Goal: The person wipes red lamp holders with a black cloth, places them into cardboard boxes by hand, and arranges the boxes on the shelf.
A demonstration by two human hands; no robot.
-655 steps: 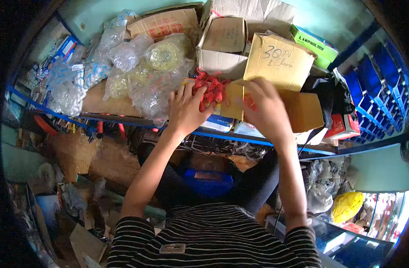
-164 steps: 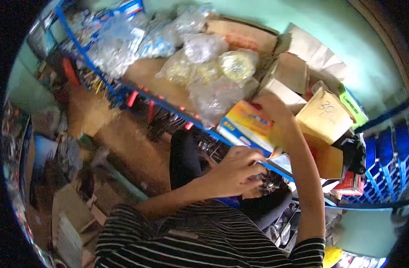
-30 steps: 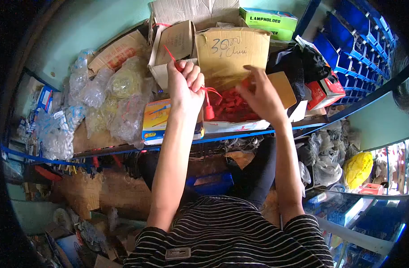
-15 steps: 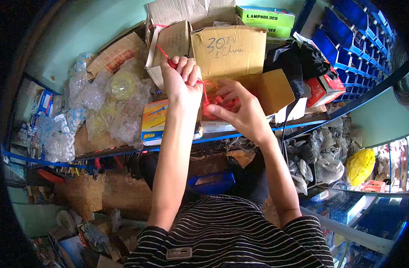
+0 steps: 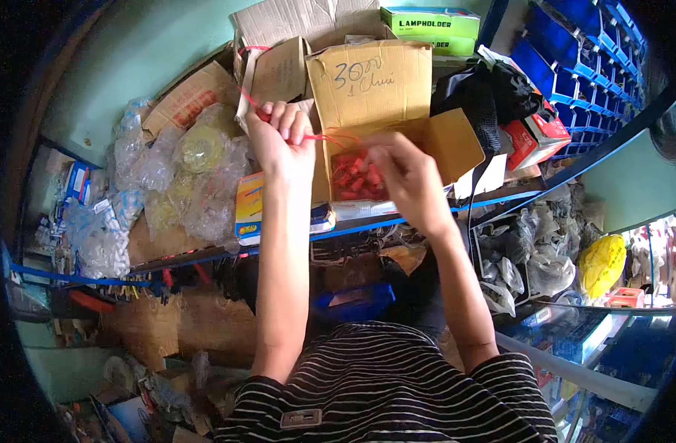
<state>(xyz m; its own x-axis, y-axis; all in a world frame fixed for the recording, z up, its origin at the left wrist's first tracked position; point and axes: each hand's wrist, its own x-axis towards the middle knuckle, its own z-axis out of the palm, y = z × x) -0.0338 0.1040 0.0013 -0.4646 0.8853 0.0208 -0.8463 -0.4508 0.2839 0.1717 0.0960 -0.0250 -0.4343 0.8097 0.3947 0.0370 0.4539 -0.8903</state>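
My left hand (image 5: 282, 140) is closed in a fist, raised at the left of an open cardboard box (image 5: 371, 81). It grips a red plastic piece with red wire; the end of the piece shows by the thumb. A thin red wire (image 5: 319, 137) runs from this fist toward my right hand (image 5: 406, 173), whose thumb and fingers are pinched together on it above the box. Small red plastic pieces (image 5: 353, 177) with thin wires lie inside the box. Handwriting marks the raised flap. My right fingertips are partly hidden.
Left of the box sit clear plastic bags (image 5: 205, 155) and a yellow-blue carton (image 5: 249, 207). Behind are green lampholder boxes (image 5: 430, 26). At right are a black bag (image 5: 467, 100), a red-white box (image 5: 534, 144) and blue bins (image 5: 574, 92). A blue shelf edge (image 5: 345, 230) runs in front.
Both hands have closed in; my right hand went from spread fingers to a pinch on the wire. My left hand moved slightly left and down. The red pieces in the box show more.
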